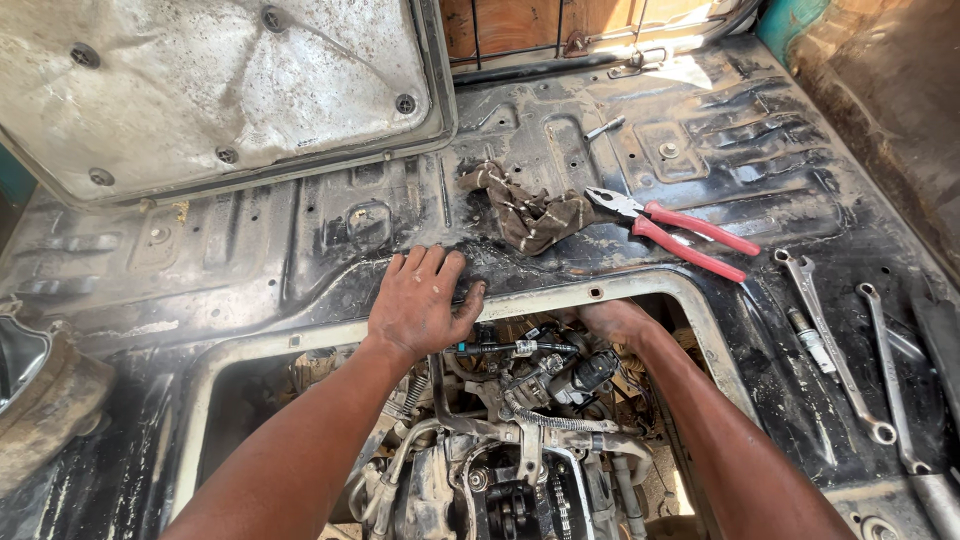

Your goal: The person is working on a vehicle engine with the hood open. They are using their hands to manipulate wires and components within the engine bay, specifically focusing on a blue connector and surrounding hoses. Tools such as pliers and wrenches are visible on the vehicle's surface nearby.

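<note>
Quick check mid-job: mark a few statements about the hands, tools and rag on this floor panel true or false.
1. The left hand lies flat on the black metal floor panel. True.
2. The red-handled pliers are held in the right hand. False: they lie on the panel, right of the striped brown rag.
3. Two long steel wrenches lie at the right. True.
4. The right hand rests on the rag. False: it reaches into the engine opening.

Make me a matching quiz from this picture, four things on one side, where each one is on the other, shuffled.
1. pliers
2. rag
3. left hand
4. right hand

A. flat on the rim of the opening
B. reaching down into the engine bay
C. crumpled on the floor left of the pliers
D. right of the rag, red handles

Pairs: 1-D, 2-C, 3-A, 4-B
</note>
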